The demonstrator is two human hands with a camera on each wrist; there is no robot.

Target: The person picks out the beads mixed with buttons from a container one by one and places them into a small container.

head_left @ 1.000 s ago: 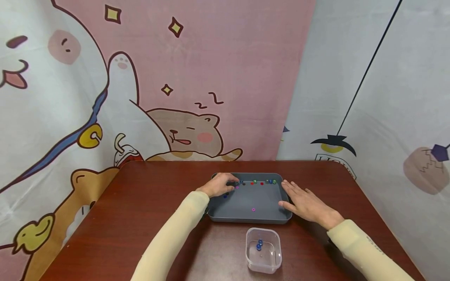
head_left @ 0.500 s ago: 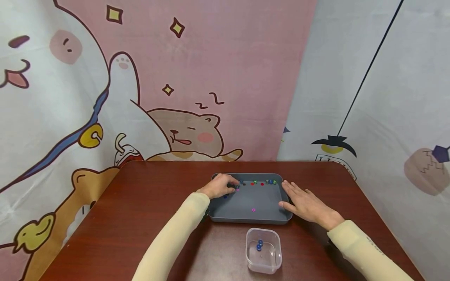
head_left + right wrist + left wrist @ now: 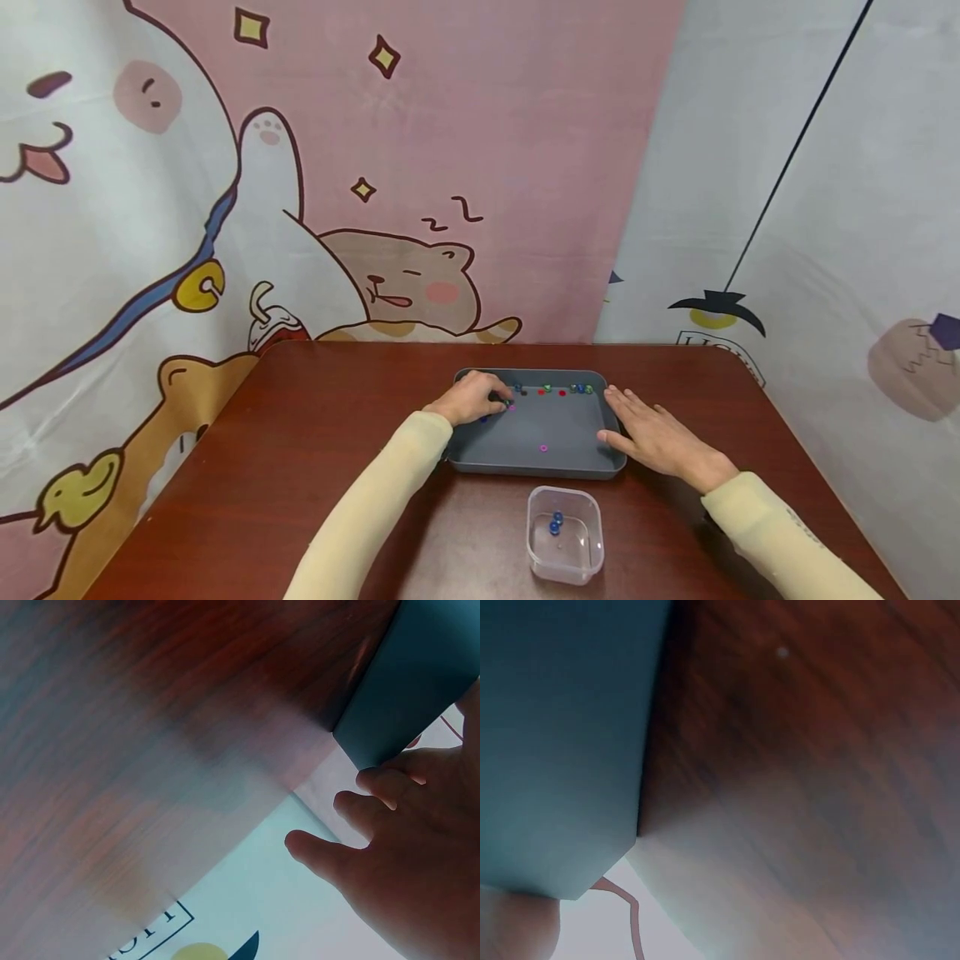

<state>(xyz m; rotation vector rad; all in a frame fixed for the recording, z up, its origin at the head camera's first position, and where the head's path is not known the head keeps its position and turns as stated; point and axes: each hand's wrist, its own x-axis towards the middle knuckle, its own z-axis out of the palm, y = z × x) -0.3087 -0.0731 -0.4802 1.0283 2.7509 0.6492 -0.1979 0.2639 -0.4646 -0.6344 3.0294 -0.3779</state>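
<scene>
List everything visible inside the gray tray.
Small colored pieces, mostly along the far side of the gray tray; a pink ring lies nearer the front. Anything beneath the left hand is hidden.

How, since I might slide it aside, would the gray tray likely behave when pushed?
The tray is probably stiff, given its straight, raised sides. Lying flat and broad on the table, it seems unlikely to tip. The small round beads along its far side may roll.

Left fingers (image 3: pixel 500 387) closer together; far pink ring (image 3: pixel 512 408) shifted toward person.
</scene>
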